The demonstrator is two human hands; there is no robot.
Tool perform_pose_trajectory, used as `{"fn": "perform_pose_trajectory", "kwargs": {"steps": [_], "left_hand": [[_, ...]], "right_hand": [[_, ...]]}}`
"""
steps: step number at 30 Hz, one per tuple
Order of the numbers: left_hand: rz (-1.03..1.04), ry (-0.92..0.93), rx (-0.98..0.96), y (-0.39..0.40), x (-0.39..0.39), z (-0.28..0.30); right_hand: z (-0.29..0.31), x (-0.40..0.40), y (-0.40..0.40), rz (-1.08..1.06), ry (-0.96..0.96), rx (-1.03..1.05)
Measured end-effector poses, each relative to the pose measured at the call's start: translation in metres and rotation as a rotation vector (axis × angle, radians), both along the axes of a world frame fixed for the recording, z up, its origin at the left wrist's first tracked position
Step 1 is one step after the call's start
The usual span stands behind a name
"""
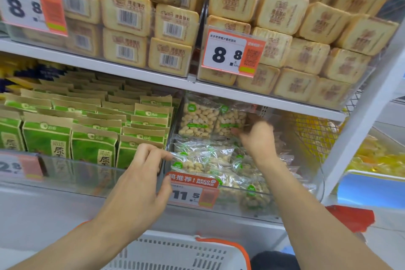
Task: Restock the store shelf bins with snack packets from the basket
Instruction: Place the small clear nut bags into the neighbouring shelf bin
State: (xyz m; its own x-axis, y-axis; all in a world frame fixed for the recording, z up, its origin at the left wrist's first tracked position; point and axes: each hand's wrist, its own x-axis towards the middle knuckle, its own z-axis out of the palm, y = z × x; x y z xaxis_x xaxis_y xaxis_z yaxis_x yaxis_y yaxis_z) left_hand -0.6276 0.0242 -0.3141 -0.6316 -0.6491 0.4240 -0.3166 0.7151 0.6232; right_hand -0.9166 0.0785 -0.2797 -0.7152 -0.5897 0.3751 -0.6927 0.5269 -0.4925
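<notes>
Head view: right hand (257, 138) holds nut packets (215, 121) upright, long axis vertical.

This is a shop, a snack aisle in a grocery store. White shelves (131, 70) carry clear plastic bins (285, 195) packed with stock: toast-shaped packets (282, 11) with barcodes at twelve o'clock, green paper bags (94, 149) at nine o'clock, clear nut packets (198, 120) in the middle. Printed price tags (232, 52) reading 8.8 and 11.5 are clipped to the bin fronts, one headed "RECOMMEND". A white shopping basket (175, 254) with an orange handle sits at six o'clock.
</notes>
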Motion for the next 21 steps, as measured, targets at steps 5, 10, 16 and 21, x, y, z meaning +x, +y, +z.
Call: {"fn": "perform_pose_trajectory", "kwargs": {"steps": [5,10,16,21], "left_hand": [[0.011,0.011,0.028,0.006,0.004,0.002],[0.075,0.079,0.018,0.011,0.006,0.008],[0.068,0.151,0.009,0.027,0.014,0.008],[-0.063,-0.204,0.082,0.029,0.031,-0.053]], "right_hand": [[0.000,0.009,0.009,-0.061,-0.097,-0.010],[0.007,0.025,0.031,-0.074,-0.105,-0.110],[0.019,0.102,0.067,0.233,-0.098,-0.333],[-0.027,0.166,0.077,0.529,-0.252,-0.142]]}}
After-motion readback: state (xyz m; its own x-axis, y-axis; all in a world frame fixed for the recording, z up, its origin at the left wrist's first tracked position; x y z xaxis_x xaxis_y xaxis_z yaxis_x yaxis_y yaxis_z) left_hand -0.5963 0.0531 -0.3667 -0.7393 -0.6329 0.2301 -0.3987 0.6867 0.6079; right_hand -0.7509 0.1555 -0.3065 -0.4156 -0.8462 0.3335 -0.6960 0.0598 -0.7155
